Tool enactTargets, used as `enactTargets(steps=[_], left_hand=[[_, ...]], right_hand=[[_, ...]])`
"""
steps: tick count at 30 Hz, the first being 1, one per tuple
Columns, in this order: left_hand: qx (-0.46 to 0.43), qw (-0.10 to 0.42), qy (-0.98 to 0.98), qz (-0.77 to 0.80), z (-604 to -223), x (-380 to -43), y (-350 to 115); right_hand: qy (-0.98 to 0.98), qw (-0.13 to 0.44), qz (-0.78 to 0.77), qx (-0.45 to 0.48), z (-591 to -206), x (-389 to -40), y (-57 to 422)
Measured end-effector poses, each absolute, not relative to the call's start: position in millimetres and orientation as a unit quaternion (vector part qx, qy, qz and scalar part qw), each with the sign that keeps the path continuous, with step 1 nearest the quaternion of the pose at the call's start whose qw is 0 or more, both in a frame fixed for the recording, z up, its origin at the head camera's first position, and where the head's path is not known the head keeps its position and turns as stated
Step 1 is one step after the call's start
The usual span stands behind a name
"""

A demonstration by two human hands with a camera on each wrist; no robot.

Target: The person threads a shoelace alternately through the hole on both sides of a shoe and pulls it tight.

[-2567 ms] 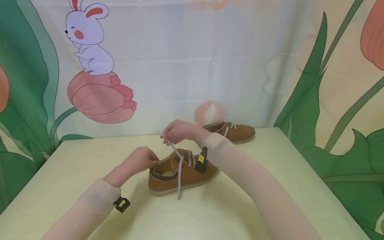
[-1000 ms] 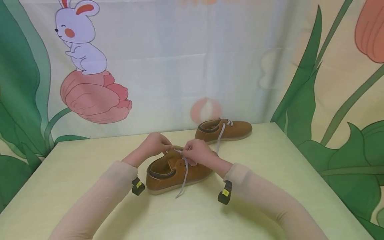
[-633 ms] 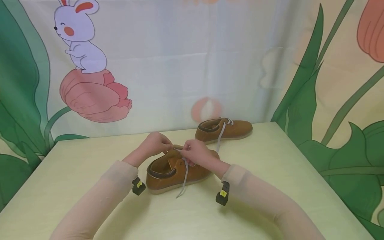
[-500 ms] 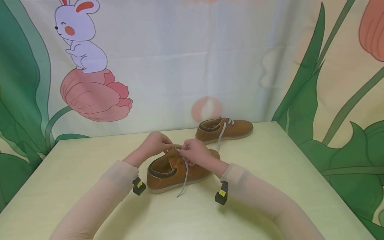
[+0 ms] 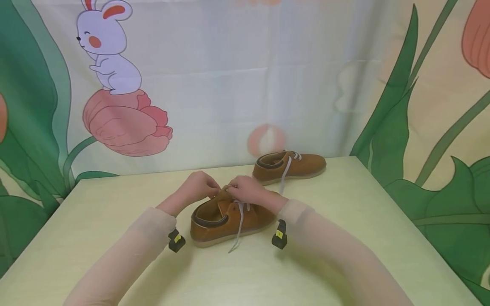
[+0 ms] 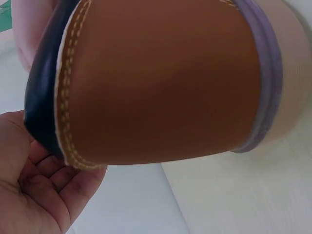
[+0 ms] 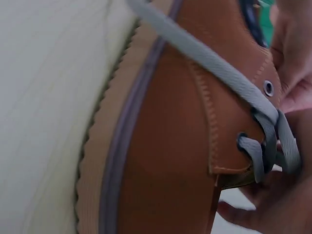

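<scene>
A brown leather shoe (image 5: 220,231) with a dark collar lining stands on the table, toe to the right. My left hand (image 5: 196,188) pinches the shoe's far upper edge beside the opening; in the left wrist view its curled fingers (image 6: 80,187) lie partly behind the heel. Over the tongue, my right hand (image 5: 248,189) has thumb and fingertips together at the far eyelets, on a shoelace whose end is hidden. A grey shoelace (image 7: 204,63) crosses the near side, its loose end hanging down to the table. One near eyelet (image 7: 267,87) shows no lace.
Behind and to the right stands a matching brown shoe (image 5: 306,165), its own lace (image 5: 285,172) trailing down. A pale table (image 5: 367,212) carries both. A printed cloth backdrop (image 5: 214,85) with a rabbit and tulips rises at the table's back edge.
My left hand has gone from the heel collar to the far upper edge. My right hand, earlier raised with a lace, came down over the tongue and has just shifted slightly up at the far eyelets.
</scene>
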State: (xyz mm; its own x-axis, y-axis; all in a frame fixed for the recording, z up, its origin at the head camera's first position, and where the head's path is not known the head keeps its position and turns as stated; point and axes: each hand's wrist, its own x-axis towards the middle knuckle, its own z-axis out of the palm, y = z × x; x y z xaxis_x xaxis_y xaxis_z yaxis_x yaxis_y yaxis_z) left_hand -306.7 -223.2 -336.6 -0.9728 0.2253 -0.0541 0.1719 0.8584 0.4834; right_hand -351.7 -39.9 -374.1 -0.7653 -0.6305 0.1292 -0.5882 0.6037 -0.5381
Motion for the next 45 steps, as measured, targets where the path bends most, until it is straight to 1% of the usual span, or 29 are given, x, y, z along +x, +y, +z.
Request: enactTargets(steps=[2,4,9,12,15,17,23,29,35,38,40,41,43,45], left_hand=[[0.102,0.057,0.963,0.244,-337.1,-306.7,-222.9],[0.105,0.055,0.963,0.243,-337.4,-306.5,-222.4],[0.131,0.032,0.963,0.233,-338.9,-306.0,-221.8],[0.150,0.016,0.963,0.223,-339.4,-304.5,-220.8],[0.163,0.010,0.964,0.212,-338.6,-303.4,-219.8],[0.169,0.008,0.964,0.205,-338.0,-303.3,-218.8],[0.180,0.002,0.965,0.191,-336.3,-303.7,-218.3],[0.188,0.013,0.964,0.187,-336.3,-302.7,-218.4],[0.193,0.032,0.962,0.190,-332.4,-301.8,-217.7],[0.196,0.039,0.962,0.187,-330.2,-302.1,-216.5],[0.197,0.035,0.963,0.180,-328.6,-300.8,-216.1],[0.198,0.027,0.964,0.175,-327.8,-299.4,-216.6],[0.192,0.006,0.967,0.171,-326.1,-294.8,-218.6],[0.188,-0.020,0.967,0.172,-323.1,-287.4,-220.9]], right_hand=[[0.883,0.096,-0.323,-0.328,-374.4,-356.3,-38.7],[0.869,0.131,-0.370,-0.300,-373.3,-358.1,-37.5],[0.848,0.152,-0.434,-0.262,-367.3,-359.6,-37.5],[0.838,0.177,-0.457,-0.240,-360.3,-361.9,-37.3],[0.832,0.198,-0.471,-0.218,-350.2,-365.7,-37.4],[0.828,0.202,-0.476,-0.216,-341.9,-369.2,-37.3],[0.824,0.171,-0.501,-0.201,-309.1,-381.4,-36.7],[0.825,0.138,-0.517,-0.182,-280.9,-388.7,-37.2],[0.806,0.109,-0.561,-0.155,-266.3,-393.2,-44.8],[0.814,0.107,-0.551,-0.149,-265.7,-395.1,-46.5],[0.836,0.100,-0.512,-0.171,-268.4,-394.1,-44.4],[0.850,0.087,-0.484,-0.188,-271.0,-392.4,-42.4],[0.878,0.047,-0.416,-0.232,-277.6,-384.0,-36.6],[0.893,-0.008,-0.348,-0.286,-286.5,-368.9,-29.5]])
